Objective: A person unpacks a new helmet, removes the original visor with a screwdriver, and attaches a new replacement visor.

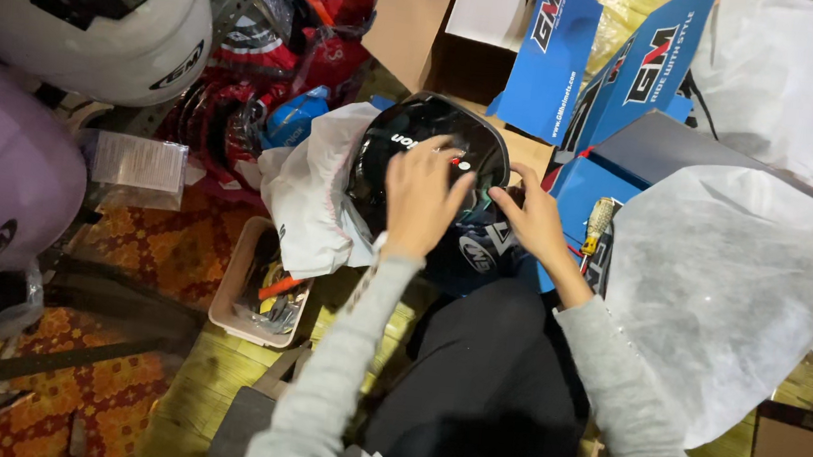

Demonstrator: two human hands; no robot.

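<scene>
Person sits on the floor w/ a dark helmet [434,152] braced on the lap, visor side up, so both hands can work on it at once. Left hand [421,200] lies spread flat over the visor [416,130], fingers splayed, pressing rather than gripping; prob. to keep the shell from rolling. Right hand [529,221] is at the helmet's right edge, fingers curled in at the visor's side, pinching there; can't tell what exactly it pinches.

White bag [305,194] is peeled back to the left of the helmet, leaving it exposed. Screwdriver [598,225] w/ yellow handle lies just beside the right hand, within reach. Small tray [243,292] of bits sits near the left elbow. Open blue-and-brown box [552,59] stands behind the helmet.
</scene>
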